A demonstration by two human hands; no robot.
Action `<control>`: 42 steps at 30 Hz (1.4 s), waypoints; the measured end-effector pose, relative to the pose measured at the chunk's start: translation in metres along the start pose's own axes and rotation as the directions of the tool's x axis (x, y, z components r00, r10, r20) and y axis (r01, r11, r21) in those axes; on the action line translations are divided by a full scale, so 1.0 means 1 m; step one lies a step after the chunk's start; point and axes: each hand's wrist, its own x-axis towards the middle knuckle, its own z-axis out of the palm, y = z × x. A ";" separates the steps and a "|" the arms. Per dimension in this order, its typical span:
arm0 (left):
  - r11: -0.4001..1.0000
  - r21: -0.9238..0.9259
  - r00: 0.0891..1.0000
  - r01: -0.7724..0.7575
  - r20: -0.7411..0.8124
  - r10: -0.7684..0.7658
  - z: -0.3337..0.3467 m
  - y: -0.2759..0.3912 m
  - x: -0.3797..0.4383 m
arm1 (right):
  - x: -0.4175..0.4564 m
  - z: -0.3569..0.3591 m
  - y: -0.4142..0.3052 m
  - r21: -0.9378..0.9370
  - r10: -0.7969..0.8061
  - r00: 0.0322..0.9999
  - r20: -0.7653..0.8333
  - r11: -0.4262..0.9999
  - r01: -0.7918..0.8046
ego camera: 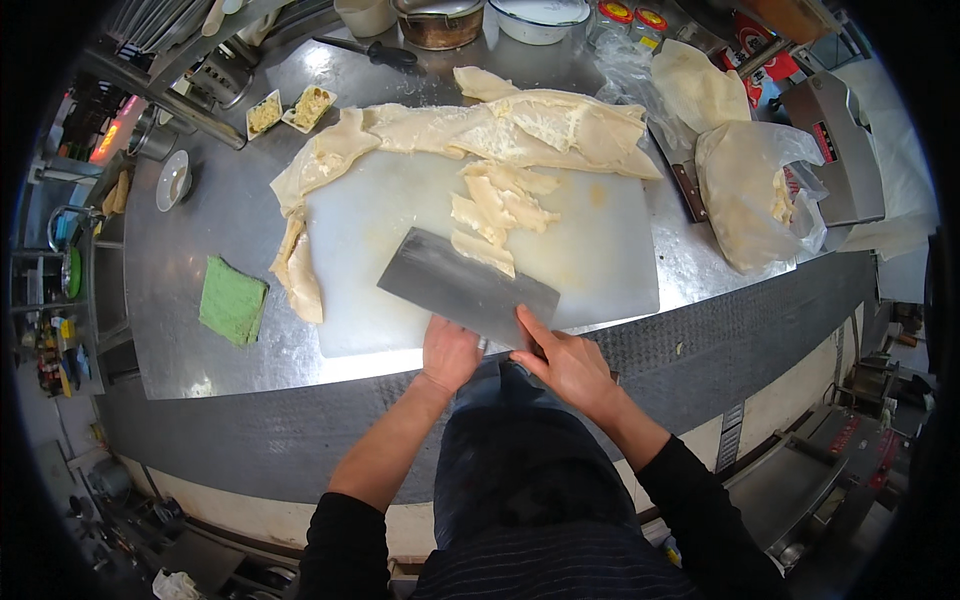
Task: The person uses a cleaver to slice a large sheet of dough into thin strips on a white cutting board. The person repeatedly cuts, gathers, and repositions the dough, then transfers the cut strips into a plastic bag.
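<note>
My right hand (566,364) grips a broad Chinese cleaver (469,281) near its handle, with the index finger laid along the blade. The blade slants over the near edge of a white plastic cutting board (607,247). My left hand (452,349) is against the blade's near edge; its fingertips are hidden, so its hold is unclear. Just beyond the blade lie thin pale slices (502,202), which look like fat or skin. A long, folded pale sheet (427,127), seemingly pork skin, runs along the board's far edge and down its left side.
On the steel table are a green cloth (231,300), a small bowl (174,180), two little trays (310,109) of pale food and a black-handled knife (367,51). A filled plastic bag (757,195) sits at right beside a brown-handled blade (688,191). Pots (439,22) stand behind.
</note>
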 end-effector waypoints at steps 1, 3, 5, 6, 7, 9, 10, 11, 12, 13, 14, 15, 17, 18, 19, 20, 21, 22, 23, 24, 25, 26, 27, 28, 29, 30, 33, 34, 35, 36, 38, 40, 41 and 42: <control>1.000 -0.013 1.000 0.007 0.004 -0.007 0.003 -0.002 -0.002 | -0.004 0.000 0.002 0.015 0.000 1.000 0.003 1.000 0.000; 1.000 -0.022 1.000 0.006 0.005 -0.006 0.005 -0.003 -0.003 | -0.016 -0.002 0.008 0.042 0.003 1.000 0.008 0.999 -0.003; 1.000 -0.016 1.000 -0.010 -0.004 0.010 0.004 -0.001 -0.003 | -0.010 0.000 0.008 0.083 0.000 1.000 -0.005 0.997 0.000; 1.000 -0.007 1.000 -0.014 -0.004 0.014 0.000 0.002 0.000 | -0.004 0.002 0.007 0.107 -0.002 1.000 -0.015 0.994 0.004; 1.000 0.005 1.000 -0.020 -0.003 0.020 -0.007 0.005 0.004 | 0.006 0.004 0.002 0.113 -0.008 0.999 -0.034 0.993 0.012; 0.999 0.025 0.999 -0.031 -0.015 0.031 -0.009 0.007 0.007 | 0.030 0.004 -0.007 0.126 -0.020 0.997 -0.075 0.992 0.029; 0.999 0.034 0.999 -0.035 -0.029 0.036 -0.006 0.006 0.007 | 0.036 0.004 -0.005 0.151 -0.061 0.991 -0.122 0.985 0.080; 0.998 0.041 0.998 -0.039 -0.043 0.041 -0.005 0.005 0.007 | 0.040 0.005 -0.001 0.173 -0.101 0.980 -0.169 0.976 0.130; 0.999 0.021 0.998 -0.043 -0.046 0.044 -0.008 0.006 0.011 | 0.044 0.004 0.005 0.191 -0.136 0.968 -0.213 0.965 0.178; 0.999 -0.004 0.998 -0.039 -0.055 0.039 -0.013 0.009 0.015 | 0.045 -0.009 0.003 0.377 -0.029 0.994 -0.109 0.924 0.068; 0.999 -0.029 0.997 -0.036 -0.063 0.034 -0.015 0.011 0.018 | 0.043 -0.026 0.001 0.538 0.062 0.998 0.014 0.841 -0.059; 0.999 -0.044 0.998 -0.024 -0.052 0.022 -0.015 0.012 0.015 | 0.039 -0.045 -0.010 0.647 0.133 0.982 0.133 0.739 -0.187; 0.998 -0.069 1.000 -0.010 -0.021 0.008 -0.018 0.010 0.013 | 0.030 -0.068 -0.022 0.705 0.211 0.951 0.227 0.638 -0.310; 0.997 -0.069 0.999 -0.032 -0.038 0.029 -0.018 0.009 0.016 | 0.027 -0.073 -0.022 0.690 0.210 0.957 0.202 0.662 -0.291; 0.997 -0.057 0.998 -0.042 -0.043 0.040 -0.019 0.009 0.017 | 0.022 -0.077 -0.019 0.675 0.209 0.962 0.176 0.686 -0.272; 0.998 -0.045 0.998 -0.053 -0.048 0.051 -0.021 0.009 0.017 | 0.013 -0.066 -0.008 0.549 0.094 0.996 -0.006 0.832 -0.075; 0.998 -0.030 0.997 -0.061 -0.052 0.060 -0.020 0.008 0.017 | 0.001 -0.058 0.000 0.490 0.022 0.999 -0.028 0.872 -0.006; 0.999 -0.015 0.998 -0.052 -0.028 0.052 -0.018 0.005 0.013 | -0.012 -0.052 0.005 0.424 -0.049 0.998 -0.041 0.903 0.062; 0.999 0.001 0.999 -0.043 -0.004 0.043 -0.014 0.001 0.008 | -0.023 -0.048 0.008 0.356 -0.122 0.991 -0.049 0.925 0.131; 0.999 0.016 0.999 -0.034 0.021 0.034 -0.010 -0.001 0.003 | -0.033 -0.046 0.007 0.322 -0.086 0.996 0.007 0.943 0.079; 0.999 0.003 0.999 -0.033 0.014 0.033 -0.006 -0.003 0.001 | -0.043 -0.044 0.005 0.287 -0.047 0.997 0.062 0.958 0.027; 0.999 -0.010 0.999 -0.032 0.008 0.032 -0.002 -0.006 0.000 | -0.050 -0.042 0.005 0.248 -0.006 0.993 0.115 0.969 -0.023; 0.999 -0.024 0.999 -0.035 0.001 0.035 0.000 -0.005 0.001 | -0.057 -0.040 0.007 0.238 -0.009 0.995 0.102 0.971 -0.016; 0.998 -0.045 1.000 -0.031 -0.002 0.031 -0.001 -0.005 0.000 | -0.062 -0.037 0.010 0.228 -0.012 0.996 0.089 0.974 -0.009; 0.997 -0.067 1.000 -0.028 -0.005 0.028 -0.001 -0.005 -0.001 | -0.065 -0.034 0.013 0.217 -0.016 0.997 0.076 0.976 -0.001; 0.996 -0.088 1.000 -0.025 -0.009 0.025 -0.002 -0.005 -0.002 | -0.068 -0.033 0.016 0.232 -0.012 0.998 0.062 0.973 -0.003; 0.996 -0.091 0.994 -0.022 0.101 0.031 -0.001 -0.010 -0.005 | -0.074 -0.032 0.021 0.246 -0.001 0.999 0.037 0.969 -0.008; 0.996 -0.089 0.996 -0.023 0.079 0.030 0.000 -0.009 -0.004 | -0.076 -0.032 0.022 0.231 0.001 0.999 0.038 0.973 -0.010; 0.996 -0.088 0.998 -0.024 0.057 0.030 0.000 -0.009 -0.004 | -0.077 -0.032 0.022 0.216 0.003 0.999 0.039 0.976 -0.011; 0.996 -0.085 0.999 -0.026 0.035 0.029 0.000 -0.008 -0.003 | -0.076 -0.032 0.021 0.212 0.006 0.999 0.038 0.977 -0.014; 0.995 -0.095 0.999 -0.015 0.043 0.019 -0.002 -0.008 -0.003 | -0.074 -0.031 0.019 0.205 0.011 0.999 0.036 0.979 -0.018; 0.995 -0.100 0.999 -0.012 0.046 0.017 -0.002 -0.008 -0.004 | -0.070 -0.025 0.020 0.191 -0.001 1.000 0.007 0.982 -0.001; 0.995 -0.098 0.999 -0.015 0.043 0.019 -0.002 -0.008 -0.004 | -0.068 -0.020 0.020 0.184 -0.007 1.000 -0.007 0.983 0.008; 0.995 -0.095 0.999 -0.016 0.040 0.020 -0.002 -0.007 -0.003 | -0.065 -0.015 0.020 0.168 -0.001 1.000 -0.005 0.986 0.002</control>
